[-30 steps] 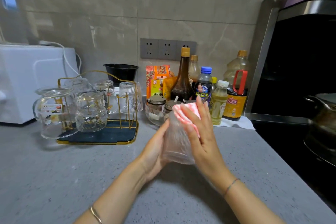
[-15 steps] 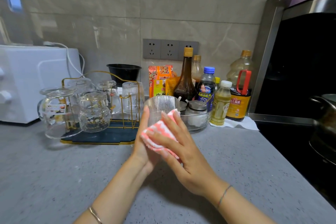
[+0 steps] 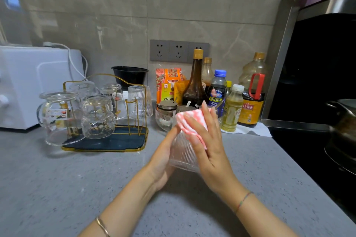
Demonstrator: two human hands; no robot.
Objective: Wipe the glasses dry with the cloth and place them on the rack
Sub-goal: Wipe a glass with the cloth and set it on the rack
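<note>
Grey speckled countertop point(image 3: 57, 188): a ribbed glass point(image 3: 183, 157) lay tilted, lifted off the surface, with the left hand point(image 3: 163, 159) gripping its side and the right hand point(image 3: 212, 152) pressing a pink-and-white cloth point(image 3: 190, 121) over its far end with straight fingers. Left of it stood a gold wire rack point(image 3: 134, 121) on a dark tray, bearing an upturned jug point(image 3: 59, 119), a patterned glass point(image 3: 98, 119) and a ribbed tumbler point(image 3: 139, 104). Behind the rack were a white appliance point(image 3: 28, 84) and a black bowl point(image 3: 130, 76). Along the wall were a snack packet point(image 3: 168, 82), a brown bottle point(image 3: 194, 86), a blue-capped bottle point(image 3: 218, 90), a yellow bottle point(image 3: 232, 109) and a soy jug point(image 3: 252, 100).
</note>
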